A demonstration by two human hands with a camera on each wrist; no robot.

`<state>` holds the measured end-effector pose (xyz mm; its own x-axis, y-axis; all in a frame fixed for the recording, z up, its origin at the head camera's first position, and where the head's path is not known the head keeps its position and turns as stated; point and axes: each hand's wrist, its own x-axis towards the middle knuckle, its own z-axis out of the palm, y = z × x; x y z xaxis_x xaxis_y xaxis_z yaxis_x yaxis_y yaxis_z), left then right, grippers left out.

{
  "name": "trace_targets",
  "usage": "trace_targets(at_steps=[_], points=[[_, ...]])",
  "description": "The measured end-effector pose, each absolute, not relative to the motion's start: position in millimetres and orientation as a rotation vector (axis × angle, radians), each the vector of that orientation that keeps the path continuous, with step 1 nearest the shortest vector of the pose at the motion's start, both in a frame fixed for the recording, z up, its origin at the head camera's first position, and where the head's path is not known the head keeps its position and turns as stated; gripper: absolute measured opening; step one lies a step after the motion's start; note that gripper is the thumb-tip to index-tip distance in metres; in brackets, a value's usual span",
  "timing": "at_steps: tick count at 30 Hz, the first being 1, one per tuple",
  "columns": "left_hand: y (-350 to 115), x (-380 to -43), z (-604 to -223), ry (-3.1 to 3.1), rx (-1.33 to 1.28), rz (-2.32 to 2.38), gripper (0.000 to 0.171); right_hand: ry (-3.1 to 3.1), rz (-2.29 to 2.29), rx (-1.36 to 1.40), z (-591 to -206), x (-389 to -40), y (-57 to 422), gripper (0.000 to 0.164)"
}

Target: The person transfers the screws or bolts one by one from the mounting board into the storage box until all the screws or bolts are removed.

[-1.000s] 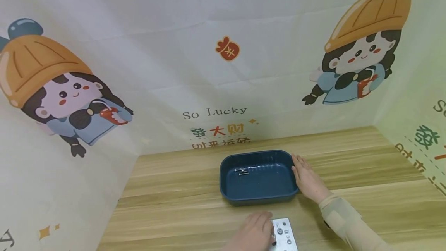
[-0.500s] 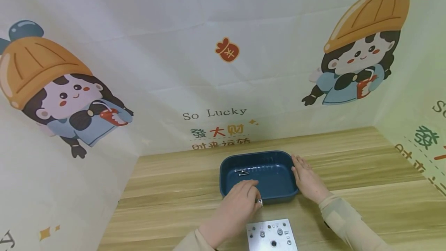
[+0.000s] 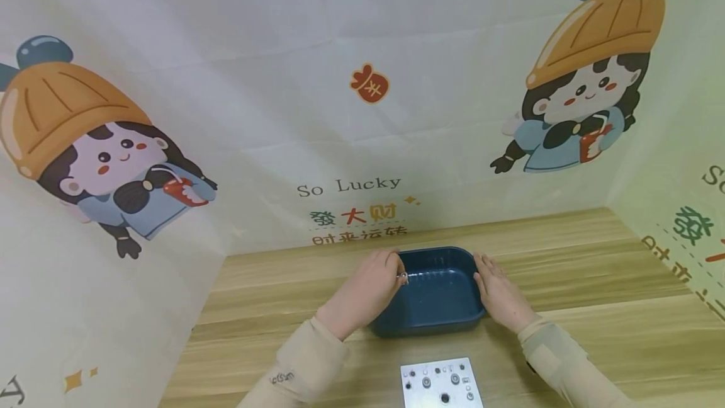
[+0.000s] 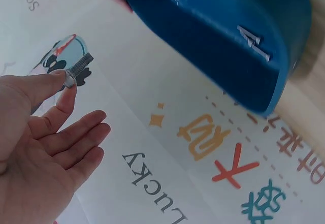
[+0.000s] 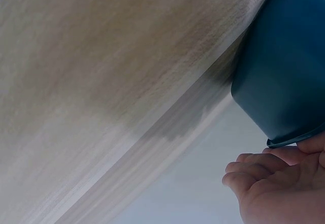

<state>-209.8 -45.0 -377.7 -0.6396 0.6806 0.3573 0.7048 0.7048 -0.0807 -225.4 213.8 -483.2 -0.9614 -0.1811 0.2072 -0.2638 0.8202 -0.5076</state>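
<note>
One bolt (image 4: 78, 71) pinched near head end in your left hand (image 3: 360, 293), leaving threads free. Right hand (image 3: 501, 294), fingers straight, touches tray (image 3: 438, 298), probably steadying it.

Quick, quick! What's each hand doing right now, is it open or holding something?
Left hand: closed, pinching a metal bolt.
Right hand: open, resting against the side of the blue tray.
</note>
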Motion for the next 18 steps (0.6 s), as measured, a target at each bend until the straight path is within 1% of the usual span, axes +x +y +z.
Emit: trace_targets(at_steps=[11, 14, 18], points=[[-41, -245, -353, -2.528, -1.067, -0.022, 0.013, -2.857, 0.835, 0.348, -484, -226, 214, 0.047], [-38, -252, -353, -2.552, -1.061, -0.027, 0.012, -2.854, 0.835, 0.350, -484, -225, 215, 0.047], [-35, -258, -362, -2.600, -1.043, -0.027, 0.011, -2.854, 0.833, 0.346, -485, -226, 214, 0.047]])
